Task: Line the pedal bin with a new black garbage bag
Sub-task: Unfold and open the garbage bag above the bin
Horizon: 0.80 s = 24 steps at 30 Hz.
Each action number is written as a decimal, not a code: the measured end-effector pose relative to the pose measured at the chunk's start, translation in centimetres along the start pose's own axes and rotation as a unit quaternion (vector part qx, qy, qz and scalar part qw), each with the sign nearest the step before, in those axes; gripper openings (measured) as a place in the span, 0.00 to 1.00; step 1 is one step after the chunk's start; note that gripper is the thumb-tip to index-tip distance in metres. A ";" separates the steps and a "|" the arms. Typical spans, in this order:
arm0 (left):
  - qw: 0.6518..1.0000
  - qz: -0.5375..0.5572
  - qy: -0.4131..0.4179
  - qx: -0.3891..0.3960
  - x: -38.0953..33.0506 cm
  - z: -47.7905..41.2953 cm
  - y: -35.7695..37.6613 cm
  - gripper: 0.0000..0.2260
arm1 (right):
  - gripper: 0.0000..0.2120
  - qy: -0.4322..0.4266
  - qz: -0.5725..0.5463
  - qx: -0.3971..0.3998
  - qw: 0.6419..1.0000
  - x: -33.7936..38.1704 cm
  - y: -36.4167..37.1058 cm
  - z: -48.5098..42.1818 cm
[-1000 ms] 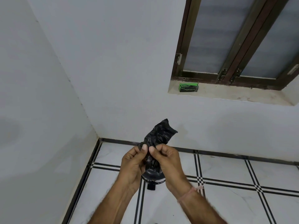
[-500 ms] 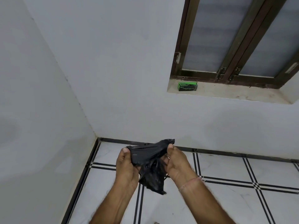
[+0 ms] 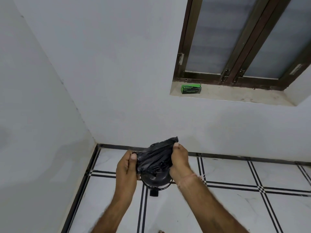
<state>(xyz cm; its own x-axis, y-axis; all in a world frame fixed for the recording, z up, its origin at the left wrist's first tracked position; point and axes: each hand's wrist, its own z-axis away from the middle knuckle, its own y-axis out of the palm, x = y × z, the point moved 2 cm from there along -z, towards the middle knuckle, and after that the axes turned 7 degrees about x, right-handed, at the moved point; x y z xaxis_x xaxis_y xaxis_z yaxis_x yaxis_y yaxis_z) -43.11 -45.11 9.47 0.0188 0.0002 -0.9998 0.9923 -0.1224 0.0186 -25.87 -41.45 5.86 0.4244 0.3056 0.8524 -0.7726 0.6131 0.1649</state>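
Note:
A crumpled black garbage bag (image 3: 155, 157) is stretched between my two hands at chest height, above the floor. My left hand (image 3: 127, 165) pinches its left edge with thumb and fingers. Its right upper corner is gripped by my right hand (image 3: 180, 158). Directly below the bag stands the black pedal bin (image 3: 155, 180) on the white tiles, mostly hidden by the bag and my hands; its lid looks closed and its small foot pedal (image 3: 154, 193) sticks out toward me.
A green box of garbage bags (image 3: 191, 88) lies on the window sill (image 3: 235, 96). White walls meet in a corner at the left. The white tiled floor (image 3: 235, 207) with black lines extends to the right.
My hands have pulled apart, spreading the bag from a bunched wad into a wider sheet. The hanging lower part of the bag has been drawn up, and the bin below shows again.

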 end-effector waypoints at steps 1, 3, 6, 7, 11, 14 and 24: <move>1.000 -0.011 0.005 0.001 0.1 0.1 -0.2 0.15 | 0.16 0.007 -0.012 0.013 1.000 0.1 0.3 -0.2; 1.000 0.001 -0.013 -0.011 0.3 -0.3 -0.8 0.13 | 0.15 -0.040 0.013 0.041 0.998 0.4 0.6 -0.5; 0.994 0.010 -0.106 0.010 -0.5 -1.8 -1.0 0.13 | 0.16 -0.117 0.069 0.109 0.985 1.4 0.8 0.0; 0.991 -0.009 -0.126 0.049 -1.3 -2.4 -1.0 0.15 | 0.17 -0.127 0.076 0.138 0.979 1.6 1.5 0.4; 0.963 -0.027 -0.185 0.195 -2.5 -4.6 0.5 0.21 | 0.17 -0.138 0.062 0.248 0.957 3.4 2.6 2.0; 0.966 0.059 -0.178 0.176 -2.9 -6.0 -0.1 0.20 | 0.08 -0.107 0.118 0.362 0.919 5.0 2.4 2.4; 0.966 0.148 -0.186 0.105 -4.6 -9.4 -4.9 0.16 | 0.13 -0.046 0.206 0.386 0.898 6.0 -0.3 -0.8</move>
<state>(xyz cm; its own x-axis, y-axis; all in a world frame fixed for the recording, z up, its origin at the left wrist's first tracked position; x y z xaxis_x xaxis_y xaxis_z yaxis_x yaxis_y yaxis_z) -46.95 -35.20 14.02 0.2131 -0.4173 -0.8834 0.9028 -0.2617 0.3414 -22.73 -39.20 10.52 0.0129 0.3066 0.9517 -0.9674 -0.2369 0.0894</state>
